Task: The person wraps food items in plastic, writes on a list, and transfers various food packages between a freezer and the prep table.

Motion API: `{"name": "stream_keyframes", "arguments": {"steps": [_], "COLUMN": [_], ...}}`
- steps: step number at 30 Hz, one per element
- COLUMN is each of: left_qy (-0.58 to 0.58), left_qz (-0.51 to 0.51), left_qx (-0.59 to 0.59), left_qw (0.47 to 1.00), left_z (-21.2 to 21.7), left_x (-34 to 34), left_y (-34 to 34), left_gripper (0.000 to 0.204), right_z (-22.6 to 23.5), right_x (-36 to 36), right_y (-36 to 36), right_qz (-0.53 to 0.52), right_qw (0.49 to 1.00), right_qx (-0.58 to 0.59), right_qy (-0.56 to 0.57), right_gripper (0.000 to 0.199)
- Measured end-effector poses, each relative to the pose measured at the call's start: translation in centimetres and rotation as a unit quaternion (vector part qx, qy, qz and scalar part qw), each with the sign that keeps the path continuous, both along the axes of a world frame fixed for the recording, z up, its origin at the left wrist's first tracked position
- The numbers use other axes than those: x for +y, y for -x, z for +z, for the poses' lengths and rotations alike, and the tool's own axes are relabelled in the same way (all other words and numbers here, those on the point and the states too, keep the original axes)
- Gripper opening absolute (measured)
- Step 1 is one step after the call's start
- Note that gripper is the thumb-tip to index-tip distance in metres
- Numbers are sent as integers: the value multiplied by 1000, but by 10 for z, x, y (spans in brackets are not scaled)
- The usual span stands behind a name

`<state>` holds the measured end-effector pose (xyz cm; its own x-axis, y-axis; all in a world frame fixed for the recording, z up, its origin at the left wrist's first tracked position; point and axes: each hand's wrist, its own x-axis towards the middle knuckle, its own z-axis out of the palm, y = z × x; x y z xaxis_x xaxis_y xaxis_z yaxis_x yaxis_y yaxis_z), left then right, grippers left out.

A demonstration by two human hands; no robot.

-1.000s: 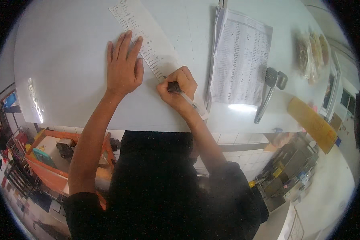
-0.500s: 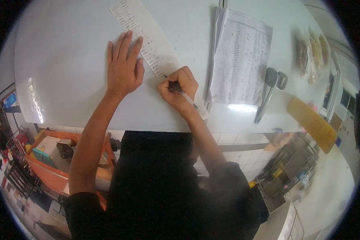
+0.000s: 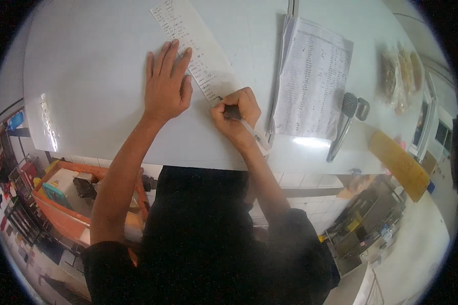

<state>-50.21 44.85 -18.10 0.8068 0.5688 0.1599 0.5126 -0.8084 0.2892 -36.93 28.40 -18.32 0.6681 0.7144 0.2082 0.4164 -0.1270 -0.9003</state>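
Apparently only my view has shifted, so writing continues: my right hand [image 3: 245, 105] grips the pen [image 3: 247, 127] against the paper strip [image 3: 204, 38] on the table [image 3: 96, 101], my left hand [image 3: 165, 94] flat, fingertips over the strip's edge.

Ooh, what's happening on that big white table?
Somebody's right hand is holding a pen, with its tip by the lowest handwriting on a long strip of paper. The left hand lies flat, with some fingertips on the strip's edge. To the right are some printed sheets, and a kitchen tool lies beside them.
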Motion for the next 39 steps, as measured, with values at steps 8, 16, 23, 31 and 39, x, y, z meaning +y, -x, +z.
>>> {"name": "stream_keyframes", "arguments": {"steps": [8,16,23,31,39], "left_qy": [-5,5,9,0,0], "left_qz": [0,2,-1,1,-1], "left_qx": [0,5,4,-8,-12], "left_qw": [1000,1000,1000,1000,1000], "left_z": [2,4,4,5,5], "left_x": [-1,-1,0,-1,0], "left_y": [1,2,1,0,1], "left_gripper": [62,63,65,61,61], "right_z": [4,-2,-1,-6,-5], "right_x": [16,16,12,8,7], "right_y": [-17,-17,-19,-18,-16], "right_qz": [37,57,67,47,44], "right_qw": [999,998,997,997,999], "right_qx": [-24,-3,-25,-48,-21], "right_qy": [-9,-7,14,-45,-18], "right_gripper": [20,20,21,21,20]}}
